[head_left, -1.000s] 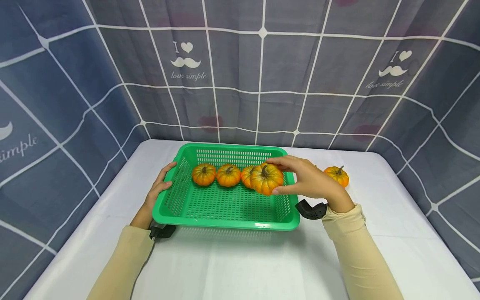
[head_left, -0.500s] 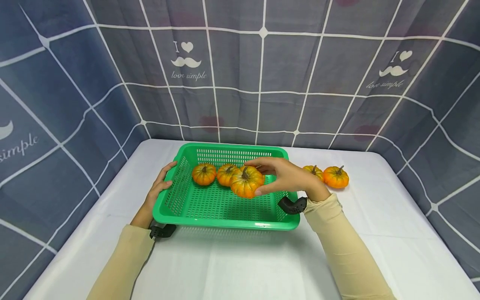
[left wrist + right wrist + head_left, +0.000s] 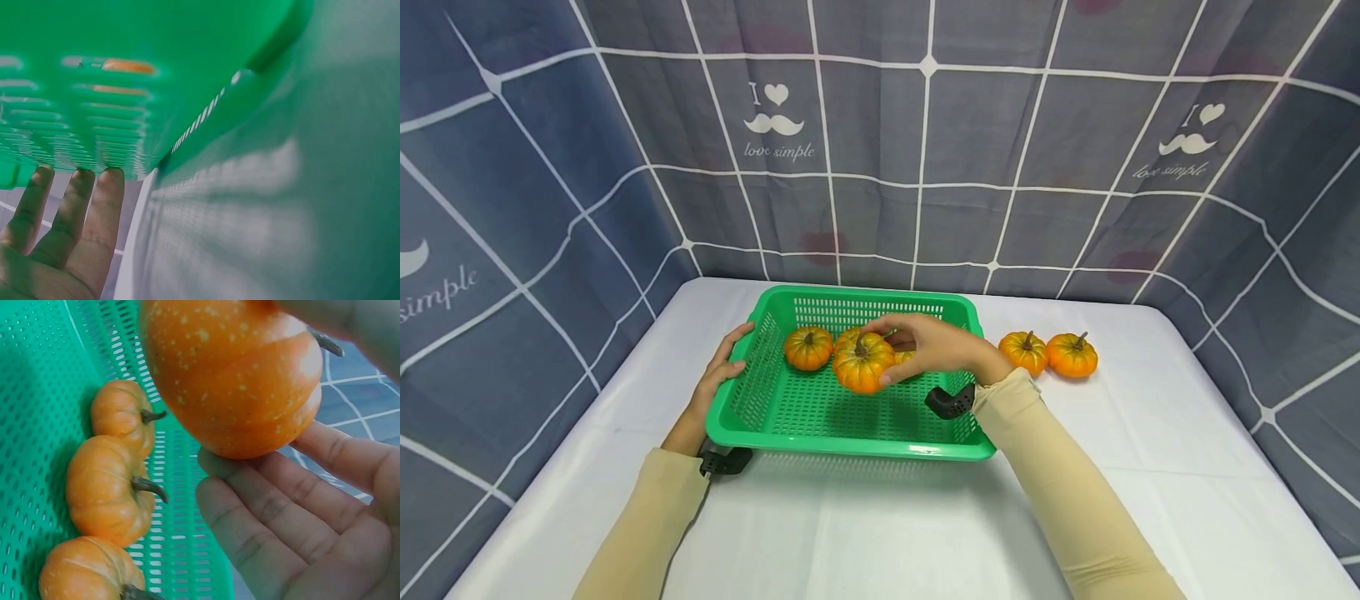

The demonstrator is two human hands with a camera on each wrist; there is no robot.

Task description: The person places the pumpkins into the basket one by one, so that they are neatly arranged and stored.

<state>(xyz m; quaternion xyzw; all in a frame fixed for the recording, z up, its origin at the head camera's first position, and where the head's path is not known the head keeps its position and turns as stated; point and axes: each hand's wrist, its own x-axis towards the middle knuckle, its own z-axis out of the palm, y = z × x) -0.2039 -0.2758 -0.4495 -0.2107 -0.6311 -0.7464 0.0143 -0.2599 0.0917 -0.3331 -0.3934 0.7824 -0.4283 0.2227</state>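
My right hand (image 3: 936,343) grips a small orange pumpkin (image 3: 862,364) by its sides, above the green plastic basket (image 3: 850,446). In the right wrist view the thumb is over the held pumpkin (image 3: 231,381) and the fingertips touch its other side. Three more pumpkins lie in a row in the basket, the leftmost pumpkin (image 3: 808,348) in full view; the others are partly hidden behind the held one and the hand in the head view. At the basket's left rim rests my left hand (image 3: 711,383), its fingers (image 3: 103,219) extended against the outer wall.
On the white-covered table (image 3: 865,533), right of the basket, sit two pumpkins side by side, a nearer pumpkin (image 3: 1024,353) and a farther-right pumpkin (image 3: 1072,356). A grey curtain (image 3: 872,150) with white lines encloses the table's back and sides.
My right hand has carried the pumpkin leftward over the basket, from its right side to near the middle. My left hand and the basket have stayed in place.
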